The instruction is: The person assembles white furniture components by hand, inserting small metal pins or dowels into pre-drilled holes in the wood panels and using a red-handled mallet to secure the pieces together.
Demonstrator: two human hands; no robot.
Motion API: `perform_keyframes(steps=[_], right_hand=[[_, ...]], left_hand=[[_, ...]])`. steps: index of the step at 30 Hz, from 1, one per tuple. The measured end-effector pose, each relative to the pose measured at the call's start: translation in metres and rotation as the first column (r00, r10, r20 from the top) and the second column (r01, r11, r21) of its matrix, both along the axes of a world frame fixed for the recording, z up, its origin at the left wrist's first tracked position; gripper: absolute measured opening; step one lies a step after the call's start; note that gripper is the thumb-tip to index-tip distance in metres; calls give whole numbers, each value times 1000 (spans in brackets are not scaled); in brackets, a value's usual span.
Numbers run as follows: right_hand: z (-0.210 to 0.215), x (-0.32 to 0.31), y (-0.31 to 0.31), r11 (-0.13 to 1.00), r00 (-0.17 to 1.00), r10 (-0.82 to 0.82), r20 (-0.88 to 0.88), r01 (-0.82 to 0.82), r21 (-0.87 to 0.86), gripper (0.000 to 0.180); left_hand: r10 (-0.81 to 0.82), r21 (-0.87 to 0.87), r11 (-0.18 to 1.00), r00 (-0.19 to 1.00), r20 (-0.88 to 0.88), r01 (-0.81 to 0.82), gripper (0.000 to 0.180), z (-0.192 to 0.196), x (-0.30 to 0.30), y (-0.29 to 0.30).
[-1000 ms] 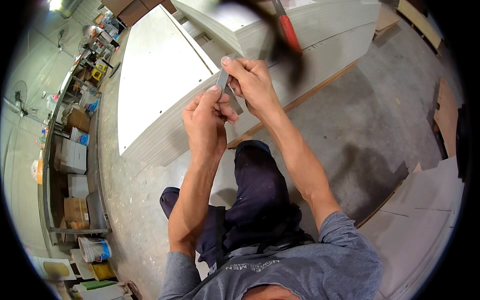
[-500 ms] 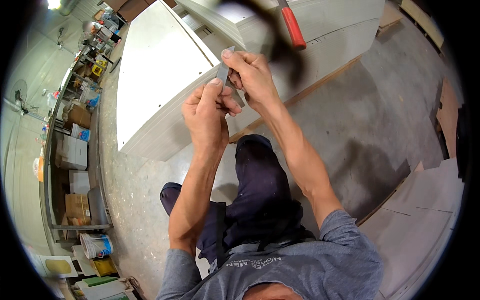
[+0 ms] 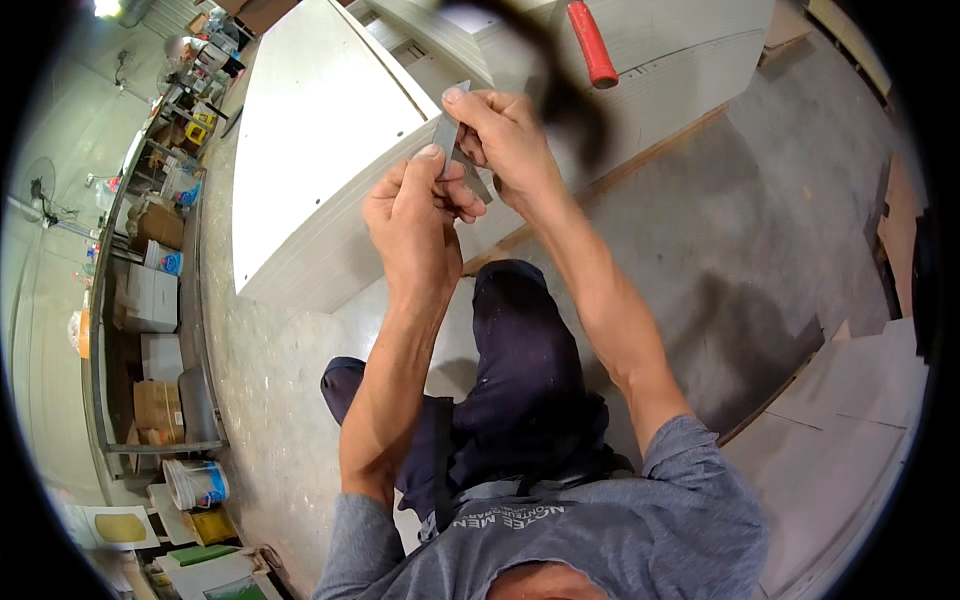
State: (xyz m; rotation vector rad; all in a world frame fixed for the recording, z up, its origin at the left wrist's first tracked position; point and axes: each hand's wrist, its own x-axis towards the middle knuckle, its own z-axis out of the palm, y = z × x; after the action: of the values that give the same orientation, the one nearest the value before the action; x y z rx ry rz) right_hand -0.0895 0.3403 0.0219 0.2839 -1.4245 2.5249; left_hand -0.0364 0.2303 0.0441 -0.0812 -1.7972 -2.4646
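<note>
Between my two hands is a thin grey metal blade (image 3: 448, 135), a flat narrow strip with a slanted, pointed far end. My left hand (image 3: 412, 205) pinches its near end between thumb and fingers. My right hand (image 3: 505, 140) grips the far end, thumb on top near the tip. Fingers hide part of the strip's underside. Both hands are held above the near edge of a stack of white boards (image 3: 320, 150). To the right of my right hand, a tool with a red handle (image 3: 592, 45) lies on another board stack (image 3: 680, 75).
A long shelf bench (image 3: 205, 330) along the left holds boxes and buckets. A white bucket (image 3: 195, 485) stands at its near end. Pale panels (image 3: 830, 440) lie at the lower right. A blurred dark shape (image 3: 570, 110) hangs close to the camera, covering part of the right stack.
Both hands have shifted slightly away from me with the blade between them. Their grip looks the same. The view has tilted a little, so the red handle appears higher.
</note>
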Motion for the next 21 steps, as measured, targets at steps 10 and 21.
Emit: perform_keyframes(steps=[10,21], right_hand=[[-8,2,0,998,998,-70,5,70,-1,38],[-20,13,-11,993,991,-116,65,118,-26,39]], left_hand=[[-32,66,997,999,22,31,21,-5,-2,-2],[-70,82,995,994,81,63,21,-12,-8,-17]])
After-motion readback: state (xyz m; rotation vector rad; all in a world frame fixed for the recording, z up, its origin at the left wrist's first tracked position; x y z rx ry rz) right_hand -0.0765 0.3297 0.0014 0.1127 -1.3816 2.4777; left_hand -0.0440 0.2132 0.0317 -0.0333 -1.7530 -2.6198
